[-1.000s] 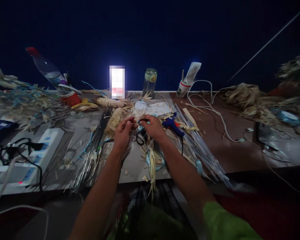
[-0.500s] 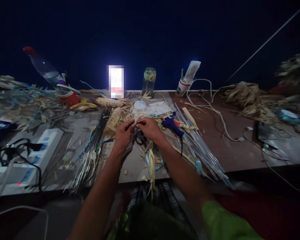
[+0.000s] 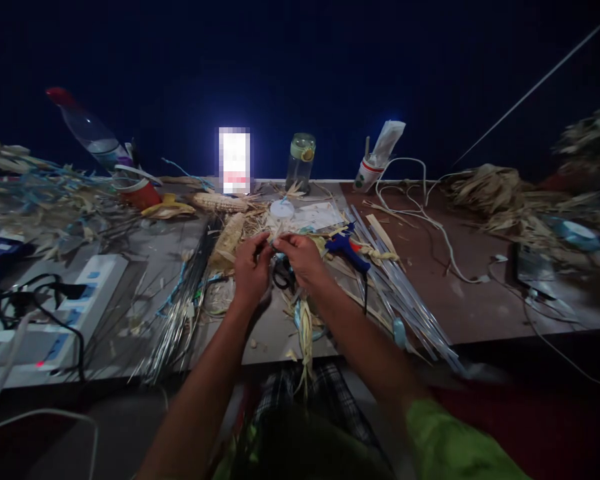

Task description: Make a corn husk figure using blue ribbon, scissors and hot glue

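Note:
My left hand (image 3: 253, 267) and my right hand (image 3: 299, 257) meet above the middle of the table, fingertips close together. Both hands have their fingers pinched on something small and pale, too small to make out. Just below them lie black-handled scissors (image 3: 282, 273). A braided strand of pale husk (image 3: 305, 333) hangs over the table's front edge. Beyond my fingers sits a round white lid (image 3: 282, 210) among husk scraps. To the right of my right hand is a blue glue gun (image 3: 349, 248).
Corn cobs (image 3: 227, 240) and a bundle of thin wires (image 3: 175, 333) lie left. Clear rods (image 3: 410, 300) slant at right. Behind stand a bottle (image 3: 301, 163), a lit screen (image 3: 235, 157) and a paper cup (image 3: 367, 175). A power strip (image 3: 87, 307) is far left.
My left hand has turned, its fingers now more upright and curled. My right hand has shifted slightly. The whole view has moved a little.

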Tool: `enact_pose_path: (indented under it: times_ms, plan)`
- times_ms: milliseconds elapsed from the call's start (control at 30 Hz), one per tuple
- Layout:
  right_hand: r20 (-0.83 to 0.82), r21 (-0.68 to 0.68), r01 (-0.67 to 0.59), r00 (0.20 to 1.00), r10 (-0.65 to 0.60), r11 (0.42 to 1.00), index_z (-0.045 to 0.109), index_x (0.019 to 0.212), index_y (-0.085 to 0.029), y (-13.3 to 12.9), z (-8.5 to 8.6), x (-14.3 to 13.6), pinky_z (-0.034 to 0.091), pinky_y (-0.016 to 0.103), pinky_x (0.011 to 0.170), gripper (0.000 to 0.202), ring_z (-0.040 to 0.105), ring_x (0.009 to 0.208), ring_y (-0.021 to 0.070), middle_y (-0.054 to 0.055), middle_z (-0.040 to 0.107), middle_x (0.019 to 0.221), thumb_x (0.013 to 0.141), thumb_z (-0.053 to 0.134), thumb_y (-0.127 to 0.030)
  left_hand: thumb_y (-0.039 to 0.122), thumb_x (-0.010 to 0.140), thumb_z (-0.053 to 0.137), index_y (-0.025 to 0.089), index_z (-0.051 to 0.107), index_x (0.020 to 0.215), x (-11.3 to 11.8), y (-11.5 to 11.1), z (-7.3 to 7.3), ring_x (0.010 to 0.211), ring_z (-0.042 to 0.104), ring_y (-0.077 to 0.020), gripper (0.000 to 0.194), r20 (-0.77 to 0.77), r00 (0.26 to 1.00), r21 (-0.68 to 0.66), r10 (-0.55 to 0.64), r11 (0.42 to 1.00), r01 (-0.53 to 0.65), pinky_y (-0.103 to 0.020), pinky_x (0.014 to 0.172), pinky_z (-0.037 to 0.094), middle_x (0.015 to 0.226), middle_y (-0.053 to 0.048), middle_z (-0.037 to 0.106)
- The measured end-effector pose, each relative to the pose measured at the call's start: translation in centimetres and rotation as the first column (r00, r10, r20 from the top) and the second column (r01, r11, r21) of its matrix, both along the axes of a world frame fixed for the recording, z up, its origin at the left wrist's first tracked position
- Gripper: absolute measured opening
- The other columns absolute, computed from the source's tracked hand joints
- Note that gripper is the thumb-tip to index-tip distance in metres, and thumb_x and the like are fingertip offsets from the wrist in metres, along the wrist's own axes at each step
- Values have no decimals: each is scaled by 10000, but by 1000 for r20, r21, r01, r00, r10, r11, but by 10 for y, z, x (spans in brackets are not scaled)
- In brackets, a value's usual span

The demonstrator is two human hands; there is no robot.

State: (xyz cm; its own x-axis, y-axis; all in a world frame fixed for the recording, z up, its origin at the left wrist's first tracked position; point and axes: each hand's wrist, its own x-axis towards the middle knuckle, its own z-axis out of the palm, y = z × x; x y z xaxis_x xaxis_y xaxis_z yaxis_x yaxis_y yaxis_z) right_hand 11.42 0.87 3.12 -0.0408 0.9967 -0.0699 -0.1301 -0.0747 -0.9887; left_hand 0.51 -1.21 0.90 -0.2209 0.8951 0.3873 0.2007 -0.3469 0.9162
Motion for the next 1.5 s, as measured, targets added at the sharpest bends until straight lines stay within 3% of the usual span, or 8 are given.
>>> enact_pose_path:
  times_ms: [200,433,633,800,1100,1267,1367,1500]
  plan:
    - [341,185,-55,940,-11,981,660,749,-161,3,5,11,456,270,764,145,611,753,144,18,687,753,727,547,-251,325,722,652,178,643,924,-2,3,4,575,558,-79,250,518,842,-194,-150,938,287,-218,592,450,730,-5,623]
    - [624,291,-152,779,-67,945,676,760,-196,-2,12,11,409,303,850,147,612,860,163,13,695,808,757,534,-232,247,538,781,160,641,797,-5,8,1,511,525,-60,307,643,751,-265,-151,876,403,-191,510,420,693,19,616]
    - [727,270,-109,675,-128,957,682,793,-184,-6,16,7,297,409,948,175,610,915,206,60,709,861,777,533,-273,283,638,715,167,670,803,-2,10,-10,600,519,-96,206,361,926,-194,-111,962,191,-218,564,424,715,-2,618]
    - [762,257,-90,631,-144,962,684,771,-178,-8,15,1,287,440,929,214,606,895,226,81,707,825,796,516,-308,244,719,624,183,658,839,-3,8,-10,735,545,-143,139,107,994,-84,-6,996,15,-268,708,433,783,-17,618]
    - [609,299,34,763,-218,954,656,757,-186,-17,10,-11,369,341,885,167,596,870,185,52,693,836,781,541,-305,201,774,559,189,657,835,1,-1,1,821,527,-181,115,-158,970,160,183,975,-157,-324,806,407,802,-51,588]
    - [573,287,77,785,-236,955,636,762,-167,-10,9,-4,402,300,829,184,587,814,166,46,675,808,796,495,-280,287,766,603,202,669,940,3,-3,2,844,568,-165,205,79,997,12,-23,1000,22,-310,811,441,899,-50,635]
    - [574,281,19,798,-184,960,636,781,-168,-4,11,6,410,284,812,185,587,784,153,27,676,796,797,487,-277,334,759,615,213,661,1009,1,1,1,764,600,-126,281,335,931,-122,-144,973,194,-270,754,470,980,-49,647]
    - [592,270,-137,805,-52,953,644,776,-166,0,15,16,416,265,789,181,590,760,142,16,675,771,795,484,-248,385,726,648,200,693,925,-3,6,-2,745,611,-111,275,536,831,-191,-148,937,291,-250,739,475,921,-44,673]
